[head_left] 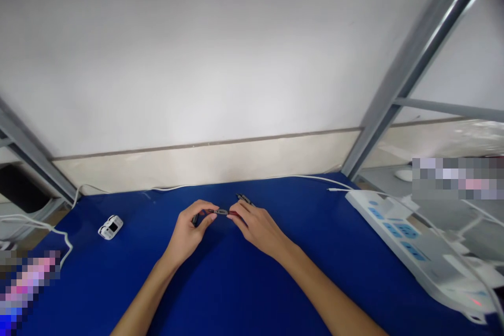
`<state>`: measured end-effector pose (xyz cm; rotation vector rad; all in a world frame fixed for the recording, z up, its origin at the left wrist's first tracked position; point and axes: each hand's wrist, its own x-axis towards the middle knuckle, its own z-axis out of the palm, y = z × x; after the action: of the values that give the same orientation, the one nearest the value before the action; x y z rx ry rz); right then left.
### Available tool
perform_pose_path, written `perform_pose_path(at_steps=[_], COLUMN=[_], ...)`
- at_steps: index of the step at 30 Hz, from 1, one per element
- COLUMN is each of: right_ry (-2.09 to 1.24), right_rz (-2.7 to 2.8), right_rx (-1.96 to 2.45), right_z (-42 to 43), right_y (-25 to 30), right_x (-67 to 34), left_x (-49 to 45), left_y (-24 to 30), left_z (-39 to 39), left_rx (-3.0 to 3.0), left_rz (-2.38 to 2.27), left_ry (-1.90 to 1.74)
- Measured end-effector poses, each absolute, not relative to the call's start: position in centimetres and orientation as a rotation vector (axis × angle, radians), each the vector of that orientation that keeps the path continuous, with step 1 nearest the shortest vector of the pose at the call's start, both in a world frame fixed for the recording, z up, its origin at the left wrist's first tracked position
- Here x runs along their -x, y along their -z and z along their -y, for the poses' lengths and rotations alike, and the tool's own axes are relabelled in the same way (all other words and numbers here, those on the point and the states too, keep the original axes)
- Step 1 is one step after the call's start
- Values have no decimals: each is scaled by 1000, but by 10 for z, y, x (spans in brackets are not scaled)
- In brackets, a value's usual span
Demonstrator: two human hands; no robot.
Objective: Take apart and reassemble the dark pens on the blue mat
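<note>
My left hand [191, 231] is closed, its thumb and fingertips pinching one end of a slim item with a grey oval middle [222, 212]. The other end, dark red, lies in the closed fingers of my right hand [255, 223]. The item spans the short gap between both hands, just above the blue tabletop [224, 283]. It is too small to tell its kind. A dark piece [195, 219] shows inside the curl of my left hand. Behind my right fingers a dark grey slender piece [244, 199] sticks out; whether it joins the held item I cannot tell.
A small white device with a dark screen [111, 227] lies to the left. On the right is a large white power strip [409, 247] with blue sockets; a white cable plug [334, 189] lies beside it. Grey metal posts [378, 131] and a wall [220, 73] bound the table.
</note>
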<state>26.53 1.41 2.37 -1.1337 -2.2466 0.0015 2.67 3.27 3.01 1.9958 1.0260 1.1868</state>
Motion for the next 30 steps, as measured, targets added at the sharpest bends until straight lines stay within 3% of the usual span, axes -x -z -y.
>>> perform_pose_path(at_steps=[30], right_ry=[13], right_rz=[2229], right_rx=[1088], right_z=[-12], right_y=[-29], right_x=[-268], left_x=[-28], left_y=[-21], left_z=[-39], left_rx=[-1752], left_rz=[-1001], left_ry=[-1109])
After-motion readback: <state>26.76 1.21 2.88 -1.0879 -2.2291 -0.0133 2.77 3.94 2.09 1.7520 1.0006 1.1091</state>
